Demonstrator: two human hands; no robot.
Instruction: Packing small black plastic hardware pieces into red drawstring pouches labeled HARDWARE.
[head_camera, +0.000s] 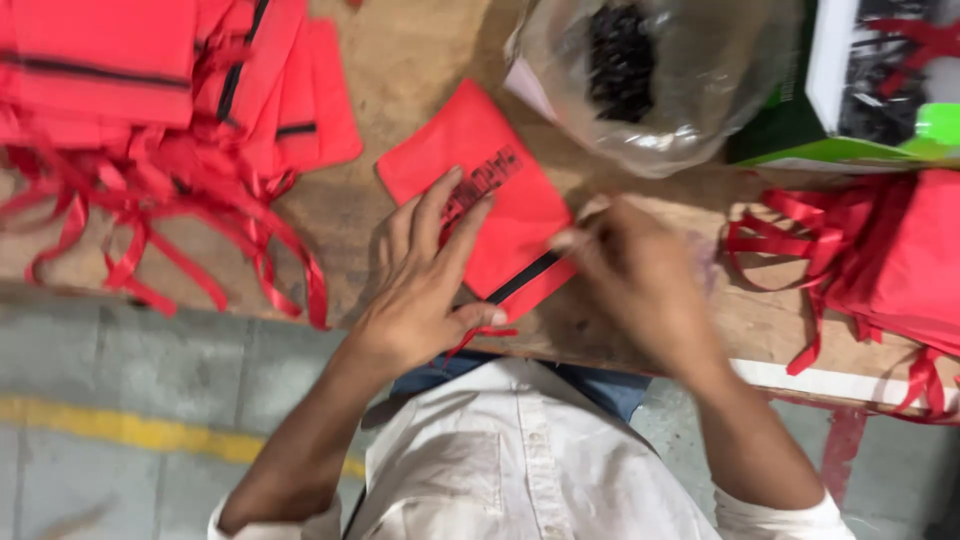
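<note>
A worn wooden worktable (400, 60) carried a heap of red fabric pouches with trailing ribbons (170, 100) at one end, a smaller stack of the same red pouches (900, 250) at the other, and a clear plastic bag of small dark pieces (650, 70). Between them lay a single flat red fabric pouch with a black band (490, 200). The left hand (425, 280) pressed it down with fingers spread flat, while the right hand (640, 280), blurred, seemed to pinch its edge near the band.

Left hand (425, 290) presses red pouch (480, 190); right hand (640, 280) pinches its zipper (525, 277)
</note>
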